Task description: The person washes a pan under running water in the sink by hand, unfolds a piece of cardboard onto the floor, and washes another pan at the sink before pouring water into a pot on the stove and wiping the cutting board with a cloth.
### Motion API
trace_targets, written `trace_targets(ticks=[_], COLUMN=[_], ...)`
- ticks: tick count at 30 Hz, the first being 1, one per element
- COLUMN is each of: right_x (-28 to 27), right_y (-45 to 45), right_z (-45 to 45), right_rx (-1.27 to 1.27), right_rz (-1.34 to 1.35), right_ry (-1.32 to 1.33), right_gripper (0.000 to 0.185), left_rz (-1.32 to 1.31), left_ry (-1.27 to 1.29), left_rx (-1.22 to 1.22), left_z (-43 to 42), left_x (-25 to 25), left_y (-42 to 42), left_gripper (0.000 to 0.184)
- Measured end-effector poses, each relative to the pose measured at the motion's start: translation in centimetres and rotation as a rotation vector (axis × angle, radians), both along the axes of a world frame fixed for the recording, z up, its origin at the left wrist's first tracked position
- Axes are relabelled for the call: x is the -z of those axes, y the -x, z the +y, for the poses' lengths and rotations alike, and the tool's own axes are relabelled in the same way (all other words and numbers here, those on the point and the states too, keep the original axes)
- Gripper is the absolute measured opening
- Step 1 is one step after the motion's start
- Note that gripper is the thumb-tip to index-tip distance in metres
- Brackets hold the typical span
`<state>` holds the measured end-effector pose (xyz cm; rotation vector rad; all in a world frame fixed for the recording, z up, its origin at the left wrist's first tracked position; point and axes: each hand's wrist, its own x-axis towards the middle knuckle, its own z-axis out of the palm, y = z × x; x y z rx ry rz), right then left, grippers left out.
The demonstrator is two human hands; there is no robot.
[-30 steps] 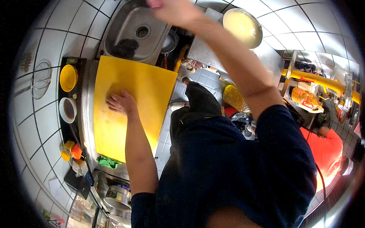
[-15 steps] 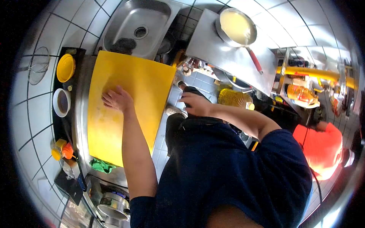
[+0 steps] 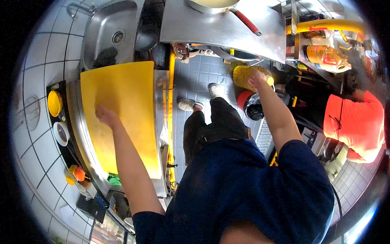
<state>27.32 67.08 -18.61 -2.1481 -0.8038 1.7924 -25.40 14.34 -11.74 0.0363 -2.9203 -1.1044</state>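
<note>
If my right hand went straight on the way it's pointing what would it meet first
Probably the yellow jug, which your right hand overlaps in this view; whether they touch is unclear. Beyond it in the picture is the steel table.

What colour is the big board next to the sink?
The board is yellow; it shows best in the head view.

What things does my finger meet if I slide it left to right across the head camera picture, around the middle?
Yellow bowl → yellow board → pale shoes → big yellow jug → the other person's bright orange-red shirt.
</note>
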Motion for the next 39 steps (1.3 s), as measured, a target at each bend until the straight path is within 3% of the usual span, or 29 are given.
trace_targets(ticks=[1,2,5,7,8,10,13,21,24,27,31,32,35,39], right_x=[0.1,0.6,3.9,3.5,4.6,4.8,0.6,1.7,1.9,1.3,1.6,1.6,0.9,1.7], right_y=[0.5,0.7,1.6,3.1,3.1,3.2,4.5,2.9,1.7,0.8,-0.2,-0.4,-0.9,-1.6], right_z=[1.1,2.5,5.3,6.0,6.2,6.1,4.6,-3.8,-5.7,-6.8,-7.0,-6.9,-6.7,-6.8], right_rx=[0.065,0.076,0.258,0.314,0.31,0.242,0.195,0.327,0.3,0.307,0.273,0.263,0.244,0.199], right_rz=[0.039,0.078,0.191,0.254,0.323,0.257,0.227,0.326,0.366,0.413,0.542,0.575,0.602,0.617], right_ry=[-0.05,-0.025,-0.023,0.009,0.001,0.007,-0.019,0.042,0.086,0.123,0.129,0.136,0.139,0.154], right_gripper=[0.049,0.049,0.037,0.026,0.018,0.019,0.025,0.024,0.025,0.026,0.028,0.029,0.03,0.03], left_rz=[-0.067,-0.024,0.307,0.389,0.399,0.337,0.204,0.199,0.252,0.024,0.058,0.241,-0.129,-0.29], left_ry=[-0.167,-0.168,0.245,0.232,0.199,0.174,0.143,0.159,0.393,0.38,0.422,0.427,0.705,0.519], left_rx=[-0.038,-0.025,0.143,0.325,0.451,0.662,0.905,1.021,1.111,1.12,1.105,1.05,1.043,0.951], left_z=[0.6,1.8,8.9,12.2,13.6,16.2,24.3,36.0,38.2,39.5,43.1,43.4,45.0,45.2], left_x=[-1.6,-3.5,-11.7,-12.4,-11.6,-9.0,-6.1,-4.1,-2.8,-0.5,-0.2,1.2,1.9,1.8], left_y=[-1.2,-2.9,-11.8,-17.2,-19.5,-24.0,-29.8,-31.5,-30.6,-30.6,-33.7,-34.4,-34.2,-34.1], left_gripper=[0.053,0.055,0.062,0.064,0.064,0.063,0.062,0.058,0.052,0.048,0.045,0.04,0.053,0.044])
